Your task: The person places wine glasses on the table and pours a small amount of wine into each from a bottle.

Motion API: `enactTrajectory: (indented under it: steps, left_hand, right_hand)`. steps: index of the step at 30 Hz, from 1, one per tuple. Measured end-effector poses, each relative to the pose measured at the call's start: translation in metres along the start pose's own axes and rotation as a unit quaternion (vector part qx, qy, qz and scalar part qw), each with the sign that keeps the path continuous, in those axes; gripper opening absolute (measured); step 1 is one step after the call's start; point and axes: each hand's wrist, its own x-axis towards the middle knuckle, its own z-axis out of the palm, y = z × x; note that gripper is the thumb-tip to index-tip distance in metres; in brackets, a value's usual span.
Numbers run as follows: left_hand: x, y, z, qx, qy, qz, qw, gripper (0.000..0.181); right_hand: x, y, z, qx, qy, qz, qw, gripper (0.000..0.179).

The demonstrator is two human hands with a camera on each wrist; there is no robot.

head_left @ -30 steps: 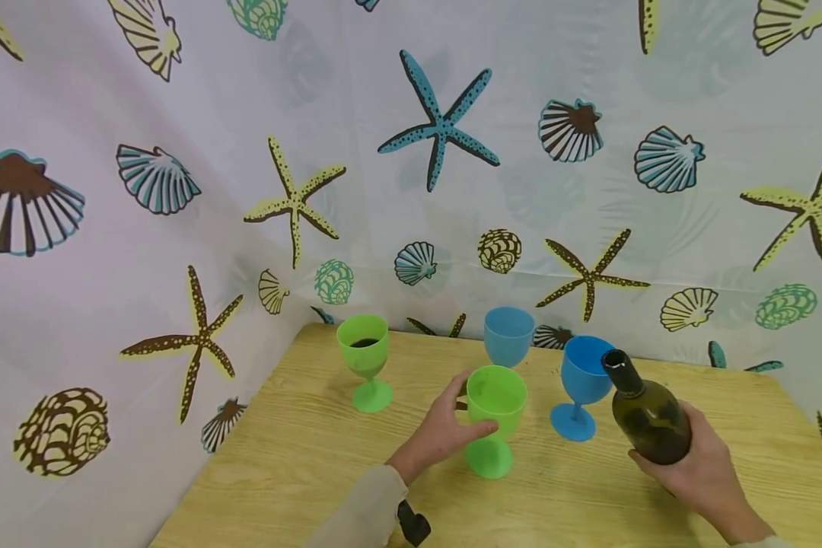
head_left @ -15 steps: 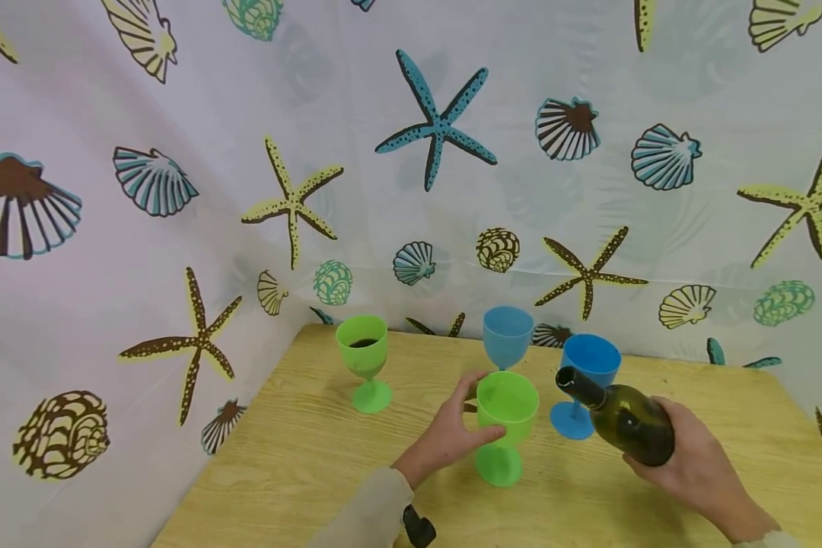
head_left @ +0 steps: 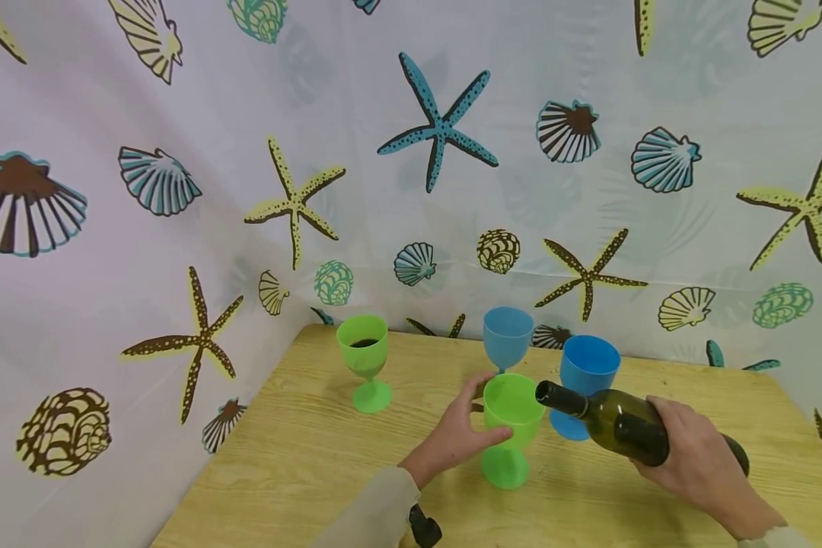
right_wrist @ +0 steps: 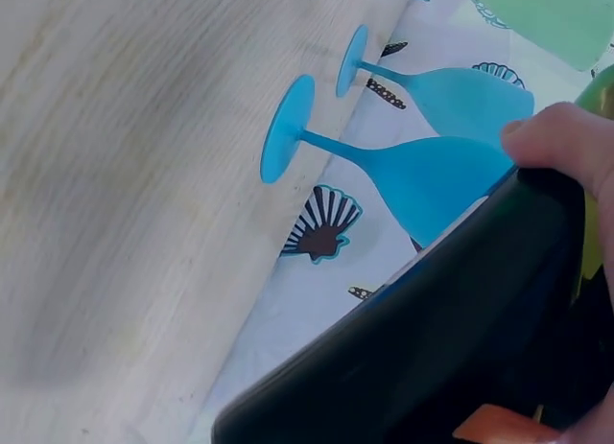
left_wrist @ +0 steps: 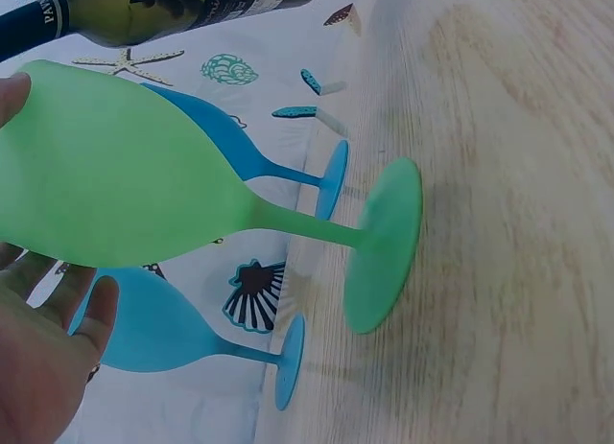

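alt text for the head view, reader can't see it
A right hand holds a dark bottle tilted, mouth beside the rim of a green goblet in the left hand. Behind, on a wooden table, stand two blue goblets and, leftmost, another green goblet with dark liquid.

One left sleeve, plain and pale beige, ended short of the bare left hand; one small black fitting, rounded at its tip, showed beside it. One right sleeve, similarly pale, ended short of the bare right hand, only its edge visible to me.
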Motion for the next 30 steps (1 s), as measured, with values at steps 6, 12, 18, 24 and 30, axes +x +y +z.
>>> enactTrajectory:
  steps: [6, 12, 18, 24, 30]
  left_hand:
    - [0.000, -0.001, 0.001, -0.001, -0.002, 0.002, 1.0000, 0.074]
    - [0.000, 0.000, 0.003, -0.003, 0.001, 0.001, 1.0000, 0.076]
    - [0.000, 0.001, 0.005, 0.000, 0.009, -0.003, 0.9999, 0.074]
    - [0.001, -0.002, 0.006, 0.008, 0.014, 0.000, 0.9999, 0.073]
    - [0.001, -0.003, 0.007, 0.011, 0.017, 0.000, 0.9998, 0.071]
  right_hand:
    - [0.005, 0.003, -0.006, -0.031, -0.010, -0.025, 0.9992, 0.090]
    - [0.010, 0.004, -0.011, -0.060, -0.017, -0.041, 0.9972, 0.093]
    - [0.014, 0.005, -0.016, -0.079, -0.027, -0.058, 0.9948, 0.096]
    - [0.020, 0.008, -0.022, -0.096, -0.023, -0.087, 0.9913, 0.098]
    - [0.025, 0.010, -0.028, -0.110, -0.028, -0.106, 0.9879, 0.098]
